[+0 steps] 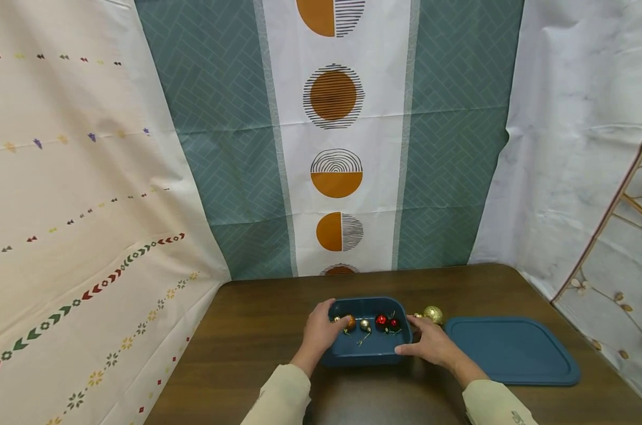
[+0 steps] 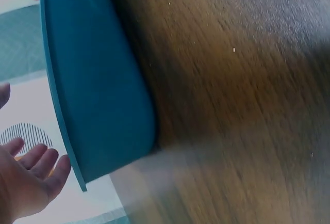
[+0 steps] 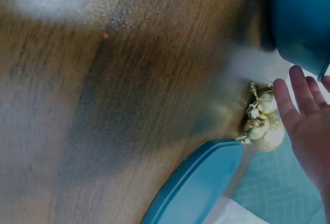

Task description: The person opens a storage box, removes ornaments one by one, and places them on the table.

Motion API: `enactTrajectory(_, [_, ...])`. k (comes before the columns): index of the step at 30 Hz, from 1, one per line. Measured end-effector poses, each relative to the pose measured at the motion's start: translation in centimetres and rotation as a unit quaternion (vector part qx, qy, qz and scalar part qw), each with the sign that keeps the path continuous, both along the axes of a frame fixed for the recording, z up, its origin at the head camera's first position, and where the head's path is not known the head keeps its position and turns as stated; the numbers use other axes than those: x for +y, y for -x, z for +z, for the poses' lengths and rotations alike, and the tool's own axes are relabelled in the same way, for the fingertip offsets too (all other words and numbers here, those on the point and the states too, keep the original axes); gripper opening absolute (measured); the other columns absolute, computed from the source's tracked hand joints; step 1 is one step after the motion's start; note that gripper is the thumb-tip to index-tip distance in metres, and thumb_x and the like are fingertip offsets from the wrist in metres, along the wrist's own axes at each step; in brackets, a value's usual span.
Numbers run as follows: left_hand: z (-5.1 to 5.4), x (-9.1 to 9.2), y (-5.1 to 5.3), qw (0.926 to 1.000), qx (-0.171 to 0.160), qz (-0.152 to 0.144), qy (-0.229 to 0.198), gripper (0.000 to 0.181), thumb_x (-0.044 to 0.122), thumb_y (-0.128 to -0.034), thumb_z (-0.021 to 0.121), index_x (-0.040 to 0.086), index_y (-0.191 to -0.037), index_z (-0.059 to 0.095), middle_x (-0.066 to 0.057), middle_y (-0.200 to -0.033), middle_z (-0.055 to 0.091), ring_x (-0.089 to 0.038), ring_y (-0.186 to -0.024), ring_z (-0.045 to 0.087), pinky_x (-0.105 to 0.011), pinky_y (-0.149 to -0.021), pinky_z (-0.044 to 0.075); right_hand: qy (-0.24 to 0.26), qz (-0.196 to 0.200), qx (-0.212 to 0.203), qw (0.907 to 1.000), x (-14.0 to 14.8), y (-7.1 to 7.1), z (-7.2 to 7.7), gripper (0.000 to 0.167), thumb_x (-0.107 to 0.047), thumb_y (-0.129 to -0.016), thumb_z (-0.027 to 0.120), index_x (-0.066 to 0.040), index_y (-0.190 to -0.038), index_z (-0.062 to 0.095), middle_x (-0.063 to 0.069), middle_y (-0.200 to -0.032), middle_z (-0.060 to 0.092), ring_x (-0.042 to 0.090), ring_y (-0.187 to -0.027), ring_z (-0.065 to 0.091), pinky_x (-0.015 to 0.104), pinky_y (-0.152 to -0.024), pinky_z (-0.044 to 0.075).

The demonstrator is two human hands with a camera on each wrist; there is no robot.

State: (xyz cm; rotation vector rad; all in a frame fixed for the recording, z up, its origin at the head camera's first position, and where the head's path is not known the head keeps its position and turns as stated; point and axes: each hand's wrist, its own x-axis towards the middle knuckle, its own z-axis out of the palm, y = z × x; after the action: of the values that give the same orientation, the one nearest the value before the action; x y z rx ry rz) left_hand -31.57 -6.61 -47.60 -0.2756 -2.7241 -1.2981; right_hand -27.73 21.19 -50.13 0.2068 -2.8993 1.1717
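Nearest to you, at the bottom of the frame, are your pale sleeves [image 1: 283, 392] over the brown surface [image 1: 251, 330]. In the lower middle of the frame is the blue container [image 1: 365, 358]. Your left hand [image 1: 321, 326] is at its left end; the fingers are relaxed and open, with the thumb over the rim. Your right hand [image 1: 432, 342] is at its right end, fingers extended. Small ornaments [image 1: 381, 320], red, orange and gold, lie inside. At lower right is the blue lid [image 1: 512, 351]; near its far left corner are gold ornaments [image 1: 433, 314]. Farther, a patterned cloth [image 1: 214, 118] hangs.
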Motion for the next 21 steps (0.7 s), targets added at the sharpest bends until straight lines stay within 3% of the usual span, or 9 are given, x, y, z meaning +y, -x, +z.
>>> enactTrajectory(10, [-0.6,1.0,0.0,0.9999,-0.002,0.004,-0.016,0.06,0.029,-0.0896,0.075,0.001,-0.138,0.054,-0.021,-0.135,0.056,-0.04,-0.124,0.052,-0.058,-0.098,0.045,-0.008,0.008,0.007,0.9999,-0.1,0.0,-0.1,0.095,-0.039,-0.072,0.089,0.008,-0.142,0.045,0.031,-0.138,0.047,0.04,-0.115,0.056,0.062,-0.097,0.043])
enactTrajectory(17, [-1.0,1.4,0.0,0.9999,-0.001,0.01,-0.011,0.06,0.03,-0.0874,0.077,0.002,-0.136,0.056,-0.021,-0.135,0.055,-0.041,-0.125,0.051,-0.058,-0.1,0.043,0.025,0.006,-0.028,0.9993,-0.4,-0.1,0.1,0.097,-0.034,-0.074,0.088,0.008,-0.147,0.038,0.028,-0.137,0.05,0.036,-0.113,0.058,0.058,-0.096,0.045])
enactTrajectory(21, [-1.2,1.6,0.0,0.9999,0.004,0.005,-0.012,0.059,0.028,-0.087,0.078,0.0,-0.135,0.056,-0.02,-0.132,0.057,-0.04,-0.121,0.053,-0.056,-0.099,0.045,0.037,0.01,-0.04,0.9984,-0.4,-0.2,0.1,0.098,-0.033,-0.076,0.087,0.008,-0.148,0.035,0.031,-0.144,0.043,0.044,-0.124,0.05,0.061,-0.099,0.041])
